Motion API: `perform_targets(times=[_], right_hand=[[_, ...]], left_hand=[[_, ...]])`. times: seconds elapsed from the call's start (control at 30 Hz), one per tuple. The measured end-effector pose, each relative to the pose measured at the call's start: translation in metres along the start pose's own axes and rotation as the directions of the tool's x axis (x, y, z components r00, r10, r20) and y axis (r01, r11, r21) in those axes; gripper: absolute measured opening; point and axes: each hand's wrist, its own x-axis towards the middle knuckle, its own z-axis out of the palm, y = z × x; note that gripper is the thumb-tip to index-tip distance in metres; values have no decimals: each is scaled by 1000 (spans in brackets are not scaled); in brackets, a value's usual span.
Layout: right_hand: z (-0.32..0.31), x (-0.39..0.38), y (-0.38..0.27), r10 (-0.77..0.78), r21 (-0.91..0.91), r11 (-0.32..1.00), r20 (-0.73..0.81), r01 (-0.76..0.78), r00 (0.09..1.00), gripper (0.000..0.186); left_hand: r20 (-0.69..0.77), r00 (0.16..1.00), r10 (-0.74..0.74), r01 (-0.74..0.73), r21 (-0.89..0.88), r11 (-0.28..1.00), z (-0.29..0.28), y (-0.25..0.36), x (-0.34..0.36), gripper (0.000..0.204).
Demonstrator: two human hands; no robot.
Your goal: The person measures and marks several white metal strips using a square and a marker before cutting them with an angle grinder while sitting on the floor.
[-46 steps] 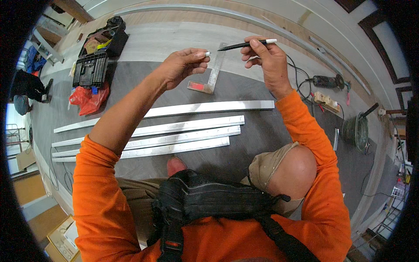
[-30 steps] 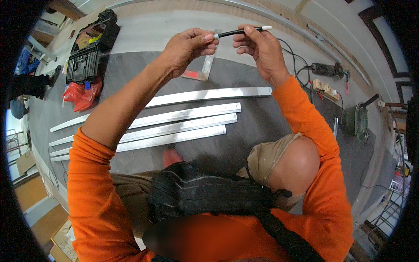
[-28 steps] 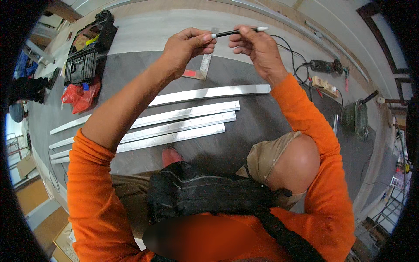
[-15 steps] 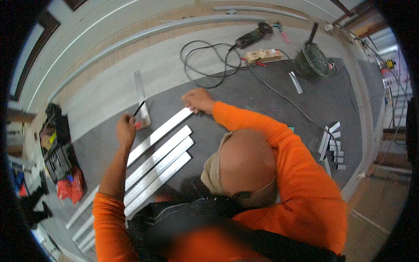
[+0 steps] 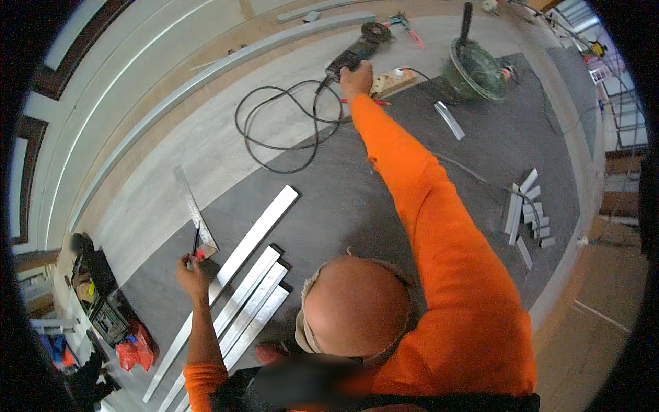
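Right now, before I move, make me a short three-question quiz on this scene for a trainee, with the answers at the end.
1. Open question: Which power tool is the right hand at?

2. True or false: The left hand is empty.

3. Multiple choice: How many long silver strips lie side by side near the bare knee?
A) Two
B) Four
C) Seven

Key:
1. The angle grinder; how firmly it is gripped cannot be told.
2. False; it holds a slim black pen.
3. B
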Motion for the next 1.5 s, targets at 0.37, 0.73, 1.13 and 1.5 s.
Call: perform_targets(times=[0.37,0.73,1.13,1.5], right_hand=[[73,125,59,435,370,710,438,-599,786,35],[-64,45,4,55,327,465,917,-822,396,38],[-398,-7,7,182,310,876,498,-370,848,67],[-529,-110,-9,248,635,529,519,-563,818,59]], left_hand=[[124,992,19,-29,75,997,-62,25,-54,29],[755,608,247,-559,185,809,-28,142,-128,129],[776,569,273,-596,160,787,-43,156,-100,133],[600,689,405,-505,-2,863,-1,130,-13,63]])
